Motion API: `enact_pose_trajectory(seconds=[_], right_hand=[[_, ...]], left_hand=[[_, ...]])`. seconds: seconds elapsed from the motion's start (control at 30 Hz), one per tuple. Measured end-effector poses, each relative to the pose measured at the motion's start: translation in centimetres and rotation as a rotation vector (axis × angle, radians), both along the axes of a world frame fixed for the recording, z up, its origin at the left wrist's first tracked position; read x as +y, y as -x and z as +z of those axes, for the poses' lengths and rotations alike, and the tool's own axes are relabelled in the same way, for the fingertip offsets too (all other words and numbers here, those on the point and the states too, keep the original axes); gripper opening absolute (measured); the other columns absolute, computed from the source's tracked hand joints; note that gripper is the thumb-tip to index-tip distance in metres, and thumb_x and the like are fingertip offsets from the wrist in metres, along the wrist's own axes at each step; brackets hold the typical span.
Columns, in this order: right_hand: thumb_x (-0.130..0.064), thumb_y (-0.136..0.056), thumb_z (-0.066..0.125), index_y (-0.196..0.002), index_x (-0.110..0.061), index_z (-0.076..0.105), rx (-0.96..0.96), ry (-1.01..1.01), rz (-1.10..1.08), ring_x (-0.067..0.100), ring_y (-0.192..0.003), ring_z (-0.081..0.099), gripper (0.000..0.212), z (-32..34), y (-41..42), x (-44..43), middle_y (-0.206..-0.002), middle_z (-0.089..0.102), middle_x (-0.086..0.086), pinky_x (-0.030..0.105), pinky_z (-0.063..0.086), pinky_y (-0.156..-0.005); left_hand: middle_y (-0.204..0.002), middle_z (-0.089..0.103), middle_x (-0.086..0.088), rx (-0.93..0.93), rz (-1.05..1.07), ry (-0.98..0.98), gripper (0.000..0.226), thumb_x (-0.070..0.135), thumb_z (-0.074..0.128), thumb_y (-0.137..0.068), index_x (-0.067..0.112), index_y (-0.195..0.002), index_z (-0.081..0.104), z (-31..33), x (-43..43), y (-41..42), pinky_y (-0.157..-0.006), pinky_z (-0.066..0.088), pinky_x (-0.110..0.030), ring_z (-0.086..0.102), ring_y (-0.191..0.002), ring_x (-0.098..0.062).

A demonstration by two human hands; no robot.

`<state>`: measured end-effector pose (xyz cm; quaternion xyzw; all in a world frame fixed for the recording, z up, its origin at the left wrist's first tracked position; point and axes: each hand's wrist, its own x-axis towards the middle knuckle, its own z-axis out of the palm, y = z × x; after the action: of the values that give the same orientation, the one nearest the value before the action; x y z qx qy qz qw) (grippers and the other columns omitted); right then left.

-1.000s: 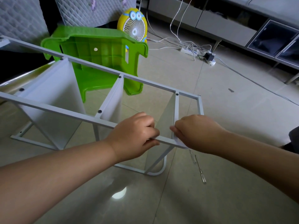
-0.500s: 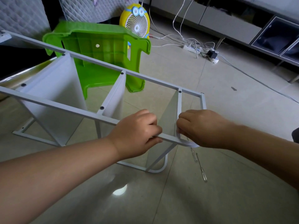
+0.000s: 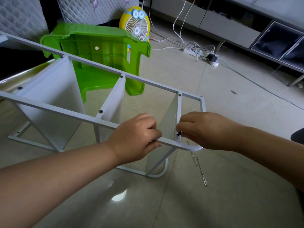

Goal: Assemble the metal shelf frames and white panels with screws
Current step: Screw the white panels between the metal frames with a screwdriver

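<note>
Frame (image 3: 98, 68): on its side on the floor (image 3: 213, 112), white panels (image 3: 49, 89) standing between its rails.
Left hand (image 3: 136, 137): clenched round the near rail (image 3: 65, 111), just left of the end panel (image 3: 169, 119).
Right hand (image 3: 205, 130): fingertips pinch a black screw (image 3: 179, 133) at the near-rail joint.
Risk, drop: screw small; a slip likely loses it on the floor.
Risk, askew: holes possibly misaligned; screw may cross-thread.
Risk, shift: rail may sag if the left grip slackens.

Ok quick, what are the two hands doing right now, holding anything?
Left hand: closed around the near rail of the metal frame.
Right hand: pinching a small black screw at the frame's corner.
</note>
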<state>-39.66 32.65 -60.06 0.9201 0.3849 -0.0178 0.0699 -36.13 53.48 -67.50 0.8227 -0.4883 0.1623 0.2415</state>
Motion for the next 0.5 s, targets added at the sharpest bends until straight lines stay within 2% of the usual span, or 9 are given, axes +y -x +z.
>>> enact_pose_trajectory(seconds=[0.07,0.17,0.2,0.27,0.3,0.37,0.43,0.5], right_hand=[[-0.017,-0.072,0.058,-0.079,-0.011,0.065,-0.01,-0.025,-0.022,0.02,-0.056,0.06,0.011,0.0,0.1,0.0,-0.07,0.063,0.002,0.026,0.049,-0.041],[-0.025,-0.083,0.049,-0.092,-0.005,0.065,-0.088,-0.212,-0.171,0.025,-0.07,0.063,0.028,-0.1,0.2,-2.2,-0.083,0.065,0.009,0.032,0.053,-0.056],[-0.026,-0.085,0.045,-0.094,-0.003,0.065,-0.136,-0.309,-0.297,0.026,-0.073,0.062,0.031,-0.6,0.4,-3.5,-0.085,0.064,0.01,0.033,0.052,-0.06],[-0.02,-0.09,0.045,-0.097,-0.001,0.063,-0.195,-0.461,-0.683,0.03,-0.079,0.06,0.027,-3.6,1.0,-6.6,-0.09,0.062,0.013,0.033,0.046,-0.067],[-0.016,-0.091,0.046,-0.099,0.0,0.061,-0.131,-0.47,-0.904,0.032,-0.084,0.059,0.024,-5.9,1.5,-8.2,-0.094,0.061,0.014,0.031,0.043,-0.07],[-0.017,-0.093,0.044,-0.104,-0.001,0.058,0.165,-0.362,-1.26,0.031,-0.096,0.057,0.023,-11.6,3.3,-10.8,-0.105,0.06,0.016,0.03,0.041,-0.074],[-0.025,-0.094,0.042,-0.113,-0.004,0.052,0.399,-0.217,-1.393,0.029,-0.108,0.053,0.03,-16.9,5.4,-12.2,-0.118,0.056,0.016,0.029,0.041,-0.083],[-0.03,-0.096,0.041,-0.119,-0.004,0.046,0.493,-0.167,-1.467,0.028,-0.113,0.05,0.035,-20.7,7.1,-12.5,-0.125,0.05,0.017,0.03,0.041,-0.088]], left_hand=[[-0.064,0.051,-0.004,0.021,0.0,0.011,0.032,0.035,0.051,-0.078,0.011,-0.065,0.066,0.1,0.0,-0.1,-0.051,0.04,-0.023,0.035,-0.068,-0.013],[-0.063,0.054,0.0,0.117,0.016,0.021,0.039,0.044,0.05,-0.076,0.013,-0.065,0.069,0.5,-0.1,0.1,-0.05,0.046,-0.023,0.042,-0.067,-0.009],[-0.063,0.056,0.001,0.168,0.029,0.026,0.042,0.048,0.048,-0.076,0.013,-0.066,0.07,0.9,-0.4,0.2,-0.05,0.048,-0.025,0.047,-0.065,-0.008],[-0.066,0.057,0.004,0.311,0.063,0.076,0.05,0.054,0.043,-0.074,0.013,-0.076,0.071,1.9,-1.5,0.1,-0.056,0.051,-0.032,0.055,-0.064,-0.015],[-0.068,0.055,0.008,0.386,0.085,0.096,0.055,0.056,0.04,-0.073,0.013,-0.083,0.072,2.6,-2.4,-0.1,-0.062,0.05,-0.032,0.055,-0.066,-0.018],[-0.068,0.048,0.014,0.45,0.153,0.065,0.051,0.053,0.044,-0.078,0.015,-0.101,0.068,3.4,-4.7,-0.9,-0.071,0.045,-0.031,0.051,-0.072,-0.019],[-0.065,0.045,0.015,0.473,0.266,0.028,0.036,0.036,0.051,-0.089,0.014,-0.116,0.061,3.3,-6.9,-1.7,-0.075,0.04,-0.029,0.05,-0.079,-0.02],[-0.064,0.045,0.013,0.507,0.342,0.021,0.034,0.029,0.052,-0.091,0.014,-0.121,0.056,2.6,-8.2,-1.9,-0.074,0.038,-0.029,0.05,-0.08,-0.02]])
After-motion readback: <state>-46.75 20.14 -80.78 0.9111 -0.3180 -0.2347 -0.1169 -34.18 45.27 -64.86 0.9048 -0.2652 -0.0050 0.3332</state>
